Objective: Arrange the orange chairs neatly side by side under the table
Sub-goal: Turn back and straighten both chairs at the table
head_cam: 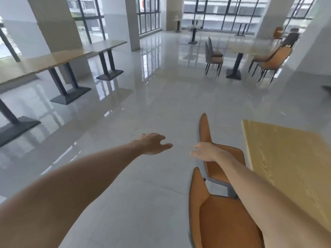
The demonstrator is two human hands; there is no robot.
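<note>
near orange chair (223, 224), far orange chair (205, 129), table (290, 154)

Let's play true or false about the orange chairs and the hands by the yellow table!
1. Two orange chairs, the near chair and the far chair, stand beside the yellow table. True.
2. The left hand grips a chair. False: it is open above the floor.
3. The right hand is over the far chair. True.
4. A cup sits on the yellow table. False: the part in view is bare.
</note>
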